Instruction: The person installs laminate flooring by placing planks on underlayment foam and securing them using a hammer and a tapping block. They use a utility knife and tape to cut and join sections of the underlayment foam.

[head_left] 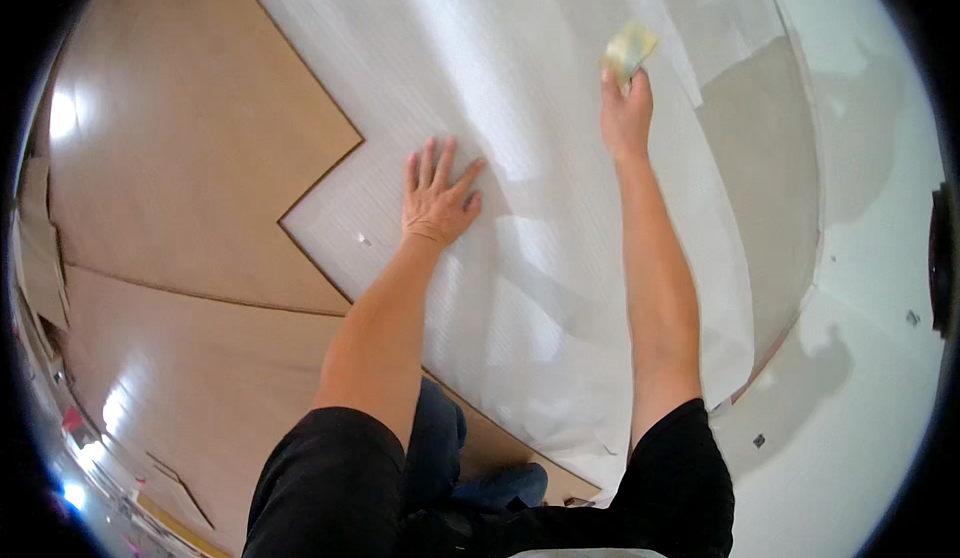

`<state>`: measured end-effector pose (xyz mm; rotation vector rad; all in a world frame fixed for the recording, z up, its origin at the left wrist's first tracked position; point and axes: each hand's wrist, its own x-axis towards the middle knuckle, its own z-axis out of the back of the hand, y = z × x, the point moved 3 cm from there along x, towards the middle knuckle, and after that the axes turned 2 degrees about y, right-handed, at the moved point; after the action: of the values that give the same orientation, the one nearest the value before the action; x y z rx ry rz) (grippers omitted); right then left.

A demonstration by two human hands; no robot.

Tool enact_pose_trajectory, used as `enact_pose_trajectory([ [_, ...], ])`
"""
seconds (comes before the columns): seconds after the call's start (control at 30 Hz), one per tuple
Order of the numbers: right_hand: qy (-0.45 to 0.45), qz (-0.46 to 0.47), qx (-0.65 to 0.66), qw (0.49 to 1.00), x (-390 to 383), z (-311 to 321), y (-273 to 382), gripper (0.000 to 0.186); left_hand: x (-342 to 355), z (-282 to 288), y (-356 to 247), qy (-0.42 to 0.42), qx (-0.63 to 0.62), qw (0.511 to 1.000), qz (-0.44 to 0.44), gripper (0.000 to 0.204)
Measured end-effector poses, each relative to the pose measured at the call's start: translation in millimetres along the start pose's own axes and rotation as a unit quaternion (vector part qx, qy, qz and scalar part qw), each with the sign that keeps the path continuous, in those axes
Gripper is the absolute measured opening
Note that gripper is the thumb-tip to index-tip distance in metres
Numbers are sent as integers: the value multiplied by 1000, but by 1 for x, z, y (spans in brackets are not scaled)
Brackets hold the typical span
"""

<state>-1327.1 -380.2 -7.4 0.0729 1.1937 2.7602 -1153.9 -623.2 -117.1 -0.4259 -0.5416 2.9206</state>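
A white, faintly ribbed sheet (560, 288) covers the floor in front of me and looks wavy in places. My left hand (438, 198) lies on it, palm down, with spread fingers and nothing in them. Farther off to the right, my right hand (627, 113) is closed on a small pale yellow thing (630, 50) with a greenish-grey middle. Motion blurs that thing, so its exact kind does not show. A small whitish scrap (362, 239) rests on the sheet, left of my left hand.
Brown boards (200, 108) with a stepped edge border the sheet on the left. A white wall (860, 388) rises at the right, beyond a grey floor strip (770, 178). My jeans-covered legs (445, 453) are at the bottom. Assorted items (85, 438) lie at the lower left.
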Motion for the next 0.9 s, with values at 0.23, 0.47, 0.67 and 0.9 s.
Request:
enact_pose_trajectory([
  [0.23, 42, 7, 639, 768, -274, 115, 32, 46, 1, -5, -13, -21, 48, 999, -1, 57],
  [0.47, 10, 58, 714, 698, -472, 176, 44, 66, 2, -7, -20, -38, 93, 995, -20, 60],
  [0.67, -107, 61, 707, 696, -618, 188, 47, 61, -78, 64, -66, 34, -73, 977, -198, 67],
  [0.9, -72, 207, 713, 666, -691, 214, 102, 59, -398, 223, -258, 335, -236, 727, -550, 105],
])
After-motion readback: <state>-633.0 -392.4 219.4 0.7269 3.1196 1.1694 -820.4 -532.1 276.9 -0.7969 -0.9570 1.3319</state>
